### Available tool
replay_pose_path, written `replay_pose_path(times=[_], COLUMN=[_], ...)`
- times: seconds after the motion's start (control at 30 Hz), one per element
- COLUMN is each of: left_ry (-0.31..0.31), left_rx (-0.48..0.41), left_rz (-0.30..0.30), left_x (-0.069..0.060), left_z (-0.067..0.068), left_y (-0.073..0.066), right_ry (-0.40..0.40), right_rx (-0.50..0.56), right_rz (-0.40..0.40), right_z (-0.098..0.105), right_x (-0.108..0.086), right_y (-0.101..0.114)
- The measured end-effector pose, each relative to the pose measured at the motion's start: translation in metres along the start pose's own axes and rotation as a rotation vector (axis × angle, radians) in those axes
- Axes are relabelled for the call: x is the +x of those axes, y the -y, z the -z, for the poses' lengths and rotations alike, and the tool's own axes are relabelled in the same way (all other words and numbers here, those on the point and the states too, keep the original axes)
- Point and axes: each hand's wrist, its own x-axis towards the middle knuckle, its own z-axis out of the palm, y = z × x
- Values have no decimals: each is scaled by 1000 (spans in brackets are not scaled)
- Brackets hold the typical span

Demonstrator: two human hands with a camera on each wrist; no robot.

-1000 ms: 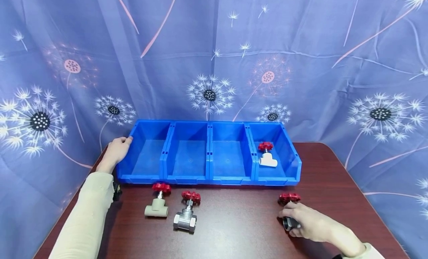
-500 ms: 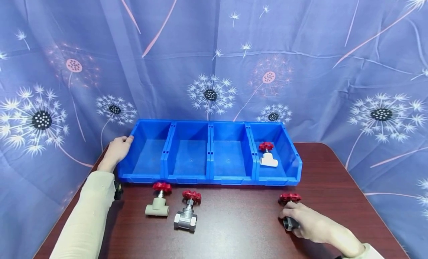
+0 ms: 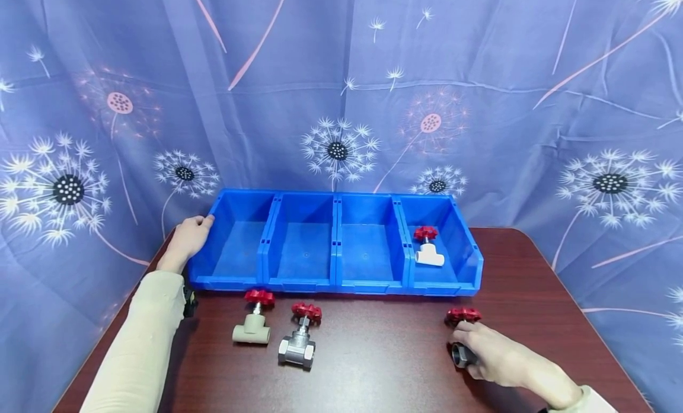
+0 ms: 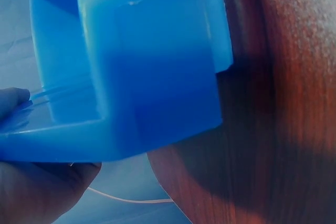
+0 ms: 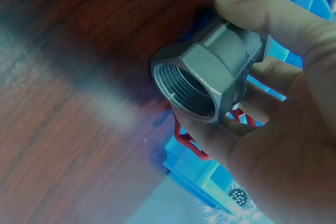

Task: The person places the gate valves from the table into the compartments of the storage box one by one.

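Observation:
A row of joined blue bins (image 3: pixel 301 287) stands across the back of the table. My left hand (image 3: pixel 187 242) grips the outer wall at its left end, with the thumb over the edge and the fingers beneath in the left wrist view. At the right, my right hand (image 3: pixel 498 354) holds a metal gate valve (image 5: pixel 210 66) by its body, thumb on one side and fingers around the other. Its red handwheel (image 3: pixel 463 315) points toward the bins. The threaded opening faces the right wrist camera; part of the body is hidden by the fingers.
A beige plastic valve (image 3: pixel 253 329) and a silver metal valve (image 3: pixel 297 348), both with red handwheels, lie before the bins at left. A white valve (image 3: pixel 429 256) lies in the rightmost bin. A patterned blue curtain (image 3: pixel 341 93) hangs behind the brown table (image 3: pixel 373 354).
The head view has shifted very slightly. Both hands keep their places, the left on the bin wall and the right on the metal gate valve.

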Motion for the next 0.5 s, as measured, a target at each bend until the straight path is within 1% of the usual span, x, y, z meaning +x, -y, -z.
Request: replay_pose_path(times=[0.27,0.37,0.5], left_ry=[4,5,0], left_rx=[-15,-19,-16], left_rz=[11,10,1], left_x=[-2,-2,-2], left_z=[1,1,1], left_y=[0,-1,-1], right_ry=[27,27,7], right_rx=[-17,-23,-36], right_rz=[9,8,32], right_z=[2,3,6], right_x=[3,4,6], right_y=[0,2,5])
